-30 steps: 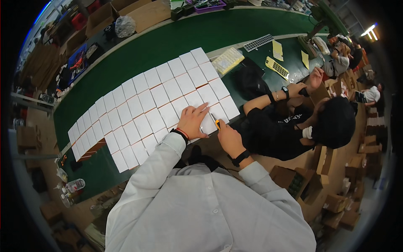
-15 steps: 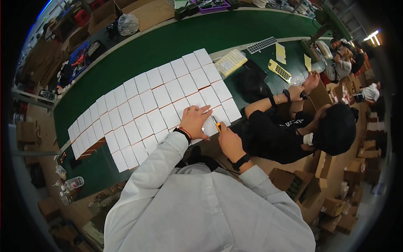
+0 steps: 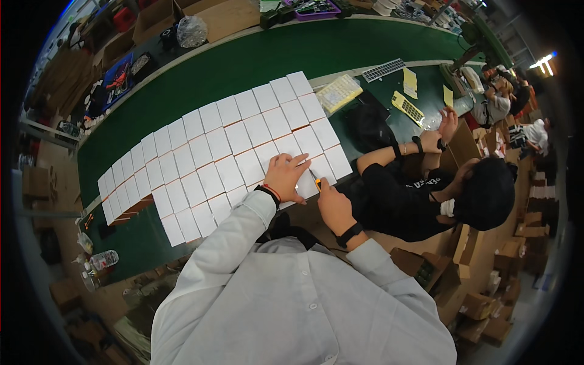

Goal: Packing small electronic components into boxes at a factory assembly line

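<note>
Rows of white cardboard boxes [image 3: 204, 149] with orange edges lie packed side by side on a dark green table [image 3: 137, 258]. My left hand [image 3: 284, 177] rests on the boxes nearest me, fingers spread, pressing none of them into a grip. Close to its right, my right hand [image 3: 336, 210] is wrapped round a utility knife [image 3: 319, 184] with an orange and black handle. The blade end points away from me at the near right corner of the rows, over a box top; whether it touches the cardboard I cannot tell.
A co-worker in black [image 3: 404, 194] sits at the right with both hands over the table. Beyond the boxes are a yellow tray [image 3: 338, 93], a yellow calculator-like panel [image 3: 407, 109] and a green belt [image 3: 243, 64]. Plastic bottles [image 3: 104, 260] stand at the left corner.
The view has shifted slightly. My hands and the utility knife keep nearly the same place on the boxes. The co-worker's hands have moved a little.
</note>
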A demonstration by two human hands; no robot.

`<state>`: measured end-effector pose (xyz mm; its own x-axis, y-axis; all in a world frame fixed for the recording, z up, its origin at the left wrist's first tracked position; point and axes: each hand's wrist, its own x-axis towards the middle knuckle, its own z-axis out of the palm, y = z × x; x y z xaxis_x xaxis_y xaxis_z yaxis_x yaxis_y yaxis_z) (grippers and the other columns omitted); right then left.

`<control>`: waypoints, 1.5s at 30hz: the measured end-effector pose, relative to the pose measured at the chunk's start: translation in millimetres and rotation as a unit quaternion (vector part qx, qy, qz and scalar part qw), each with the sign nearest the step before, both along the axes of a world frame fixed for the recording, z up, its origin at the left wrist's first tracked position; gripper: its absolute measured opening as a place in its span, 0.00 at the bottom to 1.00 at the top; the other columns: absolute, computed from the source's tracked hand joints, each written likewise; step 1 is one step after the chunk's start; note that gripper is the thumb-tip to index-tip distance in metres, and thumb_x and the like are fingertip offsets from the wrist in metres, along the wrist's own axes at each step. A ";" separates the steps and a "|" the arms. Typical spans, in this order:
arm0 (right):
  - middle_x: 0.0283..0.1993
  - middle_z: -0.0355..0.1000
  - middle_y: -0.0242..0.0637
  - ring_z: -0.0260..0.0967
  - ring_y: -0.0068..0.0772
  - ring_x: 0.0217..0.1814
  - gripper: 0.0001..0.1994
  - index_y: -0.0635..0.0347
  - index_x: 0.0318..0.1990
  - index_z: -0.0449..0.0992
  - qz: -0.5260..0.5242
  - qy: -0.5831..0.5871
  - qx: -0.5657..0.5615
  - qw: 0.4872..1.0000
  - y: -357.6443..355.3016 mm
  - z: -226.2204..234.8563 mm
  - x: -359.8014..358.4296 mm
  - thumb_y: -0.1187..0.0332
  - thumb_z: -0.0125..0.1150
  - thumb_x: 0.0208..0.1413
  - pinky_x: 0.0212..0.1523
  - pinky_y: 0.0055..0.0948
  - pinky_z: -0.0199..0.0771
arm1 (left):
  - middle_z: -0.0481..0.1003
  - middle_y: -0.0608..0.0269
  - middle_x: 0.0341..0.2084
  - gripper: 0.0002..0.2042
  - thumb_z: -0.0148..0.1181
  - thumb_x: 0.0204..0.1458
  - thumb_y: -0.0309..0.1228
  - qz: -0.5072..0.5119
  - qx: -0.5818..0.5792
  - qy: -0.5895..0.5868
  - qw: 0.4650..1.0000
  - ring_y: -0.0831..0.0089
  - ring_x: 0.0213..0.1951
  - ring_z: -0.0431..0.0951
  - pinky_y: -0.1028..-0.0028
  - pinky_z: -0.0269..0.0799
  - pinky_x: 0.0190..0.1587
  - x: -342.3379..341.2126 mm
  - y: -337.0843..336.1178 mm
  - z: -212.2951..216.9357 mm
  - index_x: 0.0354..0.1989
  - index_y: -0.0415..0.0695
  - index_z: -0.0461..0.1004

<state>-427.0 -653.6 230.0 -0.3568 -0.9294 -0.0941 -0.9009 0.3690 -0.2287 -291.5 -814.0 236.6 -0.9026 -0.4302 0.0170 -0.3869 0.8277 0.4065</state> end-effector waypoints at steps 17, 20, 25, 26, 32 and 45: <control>0.35 0.78 0.46 0.79 0.51 0.33 0.22 0.63 0.58 0.67 -0.036 0.032 -0.013 0.999 17.7 27.3 -48.3 0.66 0.59 0.58 0.32 0.44 0.80 | 0.59 0.69 0.71 0.50 0.74 0.33 0.57 -0.014 -0.001 -0.007 1.000 0.53 0.70 0.55 0.39 0.49 0.69 -48.3 7.6 -1.3 0.68 0.50 0.64; 0.36 0.78 0.46 0.79 0.51 0.34 0.22 0.61 0.60 0.67 -0.045 0.021 -0.016 0.999 8.8 13.0 -53.9 0.67 0.59 0.58 0.33 0.44 0.80 | 0.59 0.71 0.71 0.49 0.74 0.35 0.56 -0.017 -0.009 -0.022 1.000 0.53 0.71 0.54 0.40 0.48 0.70 -55.4 8.4 -5.6 0.68 0.50 0.64; 0.37 0.78 0.45 0.79 0.51 0.34 0.21 0.59 0.60 0.68 -0.035 0.001 -0.019 0.999 3.0 5.8 -56.9 0.67 0.58 0.59 0.34 0.45 0.80 | 0.59 0.71 0.70 0.49 0.74 0.34 0.56 -0.012 -0.001 -0.034 0.999 0.52 0.71 0.54 0.40 0.48 0.70 -58.3 5.7 -5.4 0.68 0.51 0.63; 0.37 0.78 0.45 0.79 0.51 0.34 0.21 0.59 0.60 0.68 -0.031 0.000 -0.020 0.999 2.1 6.1 -57.2 0.67 0.58 0.59 0.34 0.45 0.80 | 0.60 0.72 0.70 0.49 0.75 0.33 0.55 -0.008 -0.003 -0.032 0.999 0.52 0.71 0.54 0.41 0.48 0.70 -58.7 7.3 -5.4 0.68 0.51 0.64; 0.37 0.77 0.44 0.79 0.52 0.34 0.22 0.59 0.60 0.67 -0.024 0.007 -0.001 1.000 4.6 5.4 -53.0 0.66 0.58 0.59 0.33 0.45 0.80 | 0.61 0.72 0.70 0.50 0.76 0.32 0.56 0.004 -0.003 -0.026 1.000 0.53 0.71 0.54 0.42 0.48 0.71 -54.0 9.4 -7.0 0.68 0.51 0.64; 0.27 0.78 0.42 0.80 0.41 0.27 0.11 0.64 0.40 0.75 -0.049 0.072 0.013 0.996 4.6 15.5 -36.4 0.67 0.57 0.53 0.23 0.41 0.77 | 0.65 0.57 0.66 0.51 0.79 0.28 0.52 -0.032 -0.032 0.039 0.998 0.44 0.67 0.58 0.46 0.50 0.69 -43.8 -0.8 -42.7 0.65 0.43 0.66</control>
<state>-463.4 -649.0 245.6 -0.4576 -0.8871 -0.0601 -0.8827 0.4614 -0.0892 -335.3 -814.8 193.9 -0.9230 -0.3675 0.1145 -0.3015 0.8750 0.3787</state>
